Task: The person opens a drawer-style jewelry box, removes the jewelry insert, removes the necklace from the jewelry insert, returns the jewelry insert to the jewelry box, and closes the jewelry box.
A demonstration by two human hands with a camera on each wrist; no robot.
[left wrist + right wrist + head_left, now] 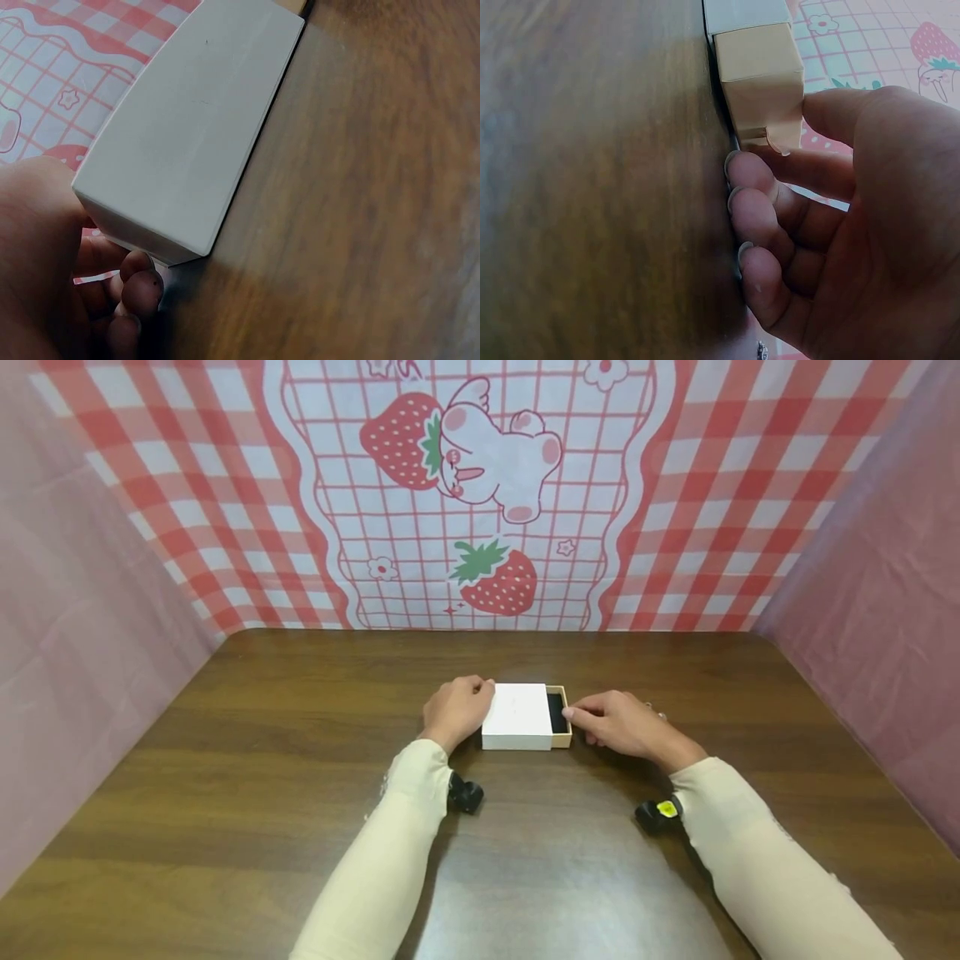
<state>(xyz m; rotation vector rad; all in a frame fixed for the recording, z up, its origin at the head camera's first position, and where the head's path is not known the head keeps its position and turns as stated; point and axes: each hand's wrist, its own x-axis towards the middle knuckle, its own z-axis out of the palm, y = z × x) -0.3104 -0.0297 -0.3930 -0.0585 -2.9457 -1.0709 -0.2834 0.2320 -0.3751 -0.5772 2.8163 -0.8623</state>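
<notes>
A flat white box sleeve (516, 718) lies on the table, with a tan inner drawer (561, 741) partly out of its right end. Black lining (556, 713) shows inside the drawer. At the sleeve's left end, my left hand (457, 708) holds the far corner; its curled fingers (142, 292) touch the end wall in the left wrist view. My right hand (622, 722) pinches the drawer's outer end between thumb and index finger. In the right wrist view, the other fingers (754, 214) curl beneath, by the table surface.
The brown wooden table (300, 827) spreads around the box. A red-and-white checked cloth with strawberries (495, 581) hangs behind it, and pink cloths (862, 568) hang at both sides. Each forearm wears a small black wrist camera (467, 795).
</notes>
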